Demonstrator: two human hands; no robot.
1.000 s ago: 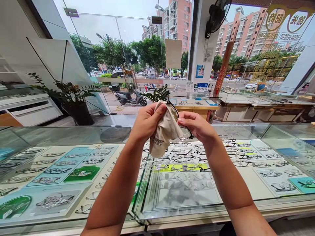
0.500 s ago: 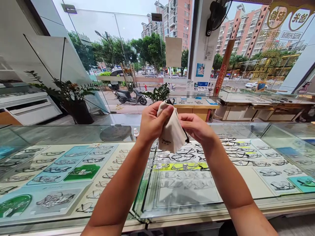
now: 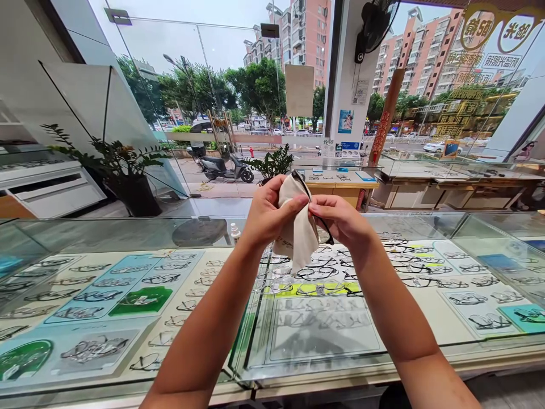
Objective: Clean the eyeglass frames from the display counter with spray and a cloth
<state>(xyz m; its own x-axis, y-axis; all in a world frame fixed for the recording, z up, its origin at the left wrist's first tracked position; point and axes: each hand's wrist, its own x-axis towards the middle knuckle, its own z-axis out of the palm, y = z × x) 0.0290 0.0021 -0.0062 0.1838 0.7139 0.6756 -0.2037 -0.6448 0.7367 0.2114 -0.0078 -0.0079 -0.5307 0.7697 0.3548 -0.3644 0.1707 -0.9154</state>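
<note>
A pale cloth [image 3: 303, 241] with small dark print hangs from my left hand [image 3: 272, 213], whose thumb presses it against a pair of dark-framed glasses [image 3: 326, 228]. Most of the glasses is hidden by the cloth and fingers; a dark rim shows at the top and a temple arm sticks out at the lower right. My right hand [image 3: 340, 218] pinches the glasses at the cloth's right side, its fingertips close to my left thumb. Both hands are raised above the glass display case [image 3: 323, 369].
Rows of eyeglasses [image 3: 317, 272] lie inside the case under glass. A small white bottle [image 3: 235, 232] and a dark round stool [image 3: 201, 232] are beyond the hands. Potted plants [image 3: 131, 190], a wall fan [image 3: 377, 25] and further display counters [image 3: 451, 176] stand farther back.
My left hand has shifted slightly right, nearer my right fingertips. The cloth hangs lower and narrower, and more of the dark rim and temple arm shows.
</note>
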